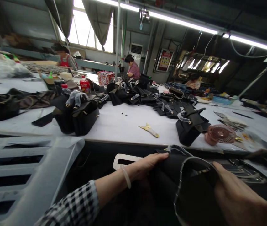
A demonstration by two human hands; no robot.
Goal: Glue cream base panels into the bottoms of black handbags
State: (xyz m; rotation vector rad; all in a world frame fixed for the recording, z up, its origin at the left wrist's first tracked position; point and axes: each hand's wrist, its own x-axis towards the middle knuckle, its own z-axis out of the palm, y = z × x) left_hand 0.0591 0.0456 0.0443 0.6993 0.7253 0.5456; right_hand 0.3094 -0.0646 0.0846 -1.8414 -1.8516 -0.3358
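Note:
Between my two hands is a black handbag [168, 175], held low in front of the table edge. Its open rim faces me and shows a pale edge line and a dark inside. My left hand [149, 161] grips the bag's far left side, thumb on top. At the opposite side my right hand [237, 191] is wrapped around the rim, its fingertips partly hidden. A plastic-wrapped handle [179, 149] lies at the bag's far edge. Just beyond on the table stand another black handbag [188, 128] and a yellow-and-white tool [149, 129], its kind unclear.
A pink fan [221, 134] sits at the table's right front. Black bags [77, 116] stand at left, and a pile of more [133, 94] lies behind. A grey plastic crate [30, 179] is at lower left. Two people [133, 69] sit across the white table [119, 131].

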